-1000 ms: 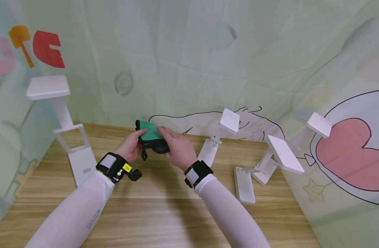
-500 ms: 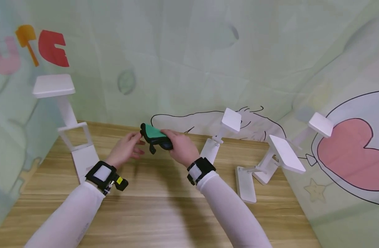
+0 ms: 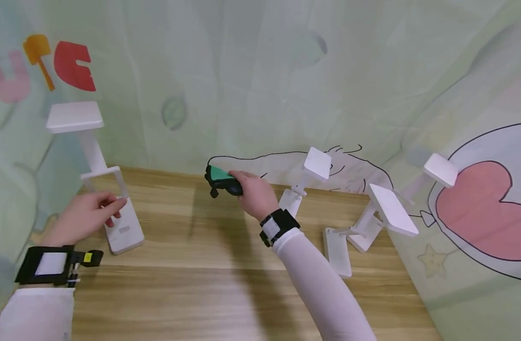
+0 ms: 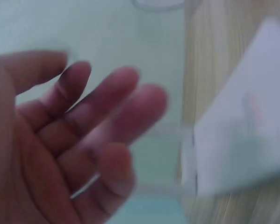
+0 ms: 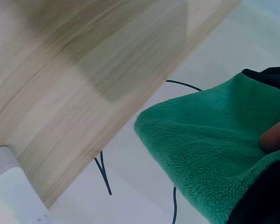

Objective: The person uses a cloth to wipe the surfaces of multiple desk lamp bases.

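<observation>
1. Head: the left hand is hovering beside the base of the upright left lamp; the right hand, farther off, is pinching the cloth well to the left lamp's right.
2. Left wrist: loosely curved fingers are holding nothing.
3. Right wrist: one fingertip is pressing the cloth.

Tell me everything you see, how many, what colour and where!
Cloth piece: 1, green and black, in the right hand
Left stand: 1, white, on the table
Right stands: 3, white, on the table
Table: 1, light brown, under the stands
Backdrop: 1, mostly pale green, behind the table
Wrist straps: 2, black, on wrists
Sleeves: 2, white, on arms
Left hand: 1, bare, by the left stand
Right hand: 1, bare, gripping the cloth piece
</observation>
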